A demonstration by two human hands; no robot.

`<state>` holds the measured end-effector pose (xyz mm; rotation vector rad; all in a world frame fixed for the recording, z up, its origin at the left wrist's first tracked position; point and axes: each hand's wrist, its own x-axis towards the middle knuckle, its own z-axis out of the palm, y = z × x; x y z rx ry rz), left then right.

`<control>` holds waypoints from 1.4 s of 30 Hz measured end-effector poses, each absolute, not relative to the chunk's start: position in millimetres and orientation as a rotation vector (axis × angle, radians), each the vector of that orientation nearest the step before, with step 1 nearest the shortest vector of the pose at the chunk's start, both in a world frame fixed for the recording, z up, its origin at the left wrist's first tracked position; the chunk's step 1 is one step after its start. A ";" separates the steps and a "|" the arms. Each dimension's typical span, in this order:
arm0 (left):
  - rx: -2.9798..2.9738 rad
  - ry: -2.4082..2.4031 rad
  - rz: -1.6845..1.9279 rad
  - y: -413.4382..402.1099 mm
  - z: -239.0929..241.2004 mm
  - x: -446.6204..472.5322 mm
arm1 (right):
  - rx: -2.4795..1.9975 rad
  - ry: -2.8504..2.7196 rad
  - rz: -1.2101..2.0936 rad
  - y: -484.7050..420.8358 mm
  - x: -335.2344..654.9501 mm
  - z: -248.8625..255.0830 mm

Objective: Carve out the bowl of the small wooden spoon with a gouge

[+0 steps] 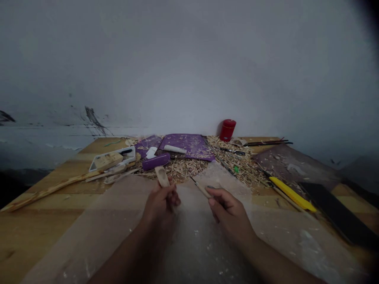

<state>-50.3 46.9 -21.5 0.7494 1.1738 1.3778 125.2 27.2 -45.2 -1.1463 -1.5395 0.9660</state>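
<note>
Above the near part of the table, my left hand [162, 199] is closed round a small pale wooden spoon [162, 177], its hollowed bowl end pointing up and away from me. To the right, my right hand [229, 207] grips a carving tool [202, 189] with a light wooden handle and a thin dark metal tip. That tip points up and left towards the spoon, with a gap between them. Both hands hover over a translucent plastic sheet [192, 244]. Part of the spoon is hidden inside my left fingers.
Wood shavings [186, 167] heap across the table's back. A purple folder [189, 144], a white tray [130, 157] with wooden pieces, and a red canister [227, 130] stand behind. A yellow cutter [291, 193] and black slab [337, 213] lie right; a long stick [50, 192] lies left.
</note>
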 end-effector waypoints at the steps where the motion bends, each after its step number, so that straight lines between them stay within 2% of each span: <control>1: 0.961 1.278 1.442 54.5 -23.7 -57.4 | -1.153 -1.538 0.959 29.0 126.2 -46.6; 4: 1.627 1.727 1.400 75.5 -34.0 -75.2 | -1.160 -1.569 0.922 29.5 126.0 -47.6; 7: 1.786 1.868 1.222 85.9 -44.1 -82.0 | -1.139 -1.647 0.865 26.2 123.6 -48.0; 10: 1.766 1.870 1.243 83.1 -47.0 -79.3 | -1.113 -1.718 0.815 24.3 121.9 -50.0; 14: 1.555 1.589 1.269 71.7 -46.1 -69.5 | -1.104 -1.749 0.762 25.3 122.8 -52.3; 22: 1.309 1.359 1.140 57.3 -46.1 -49.9 | -1.113 -1.741 0.677 25.9 126.1 -49.4; 42: 1.010 1.236 1.097 46.3 -33.3 -37.6 | -1.050 -1.769 0.587 25.4 125.9 -49.5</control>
